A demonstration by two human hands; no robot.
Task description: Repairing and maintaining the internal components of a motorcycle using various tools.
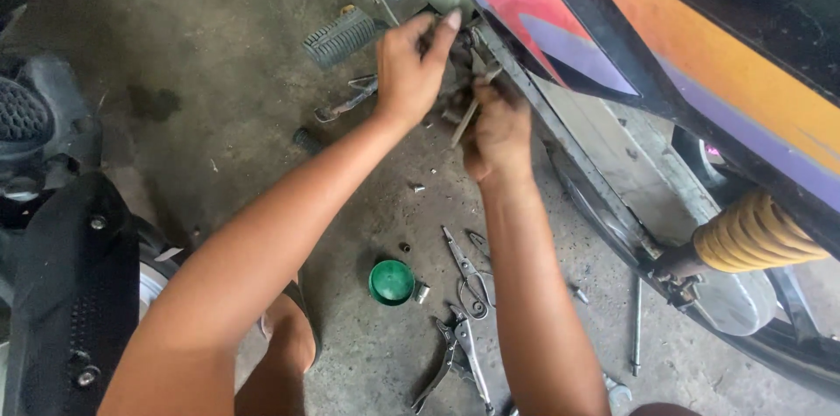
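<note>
We crouch beside the motorcycle (700, 48), its red, orange and purple side panel filling the frame from twelve to three o'clock. Our left hand (411, 66) reaches into the greasy mount behind the footpeg (341, 35), fingers curled on a part we cannot make out. Our right hand (497, 132) is closed around a slim metal tool (465, 118) angled up into the same spot. Steady bracing with the left seems wise while the right turns. At six o'clock lie pliers (464, 267) and a green cap (391, 281).
</note>
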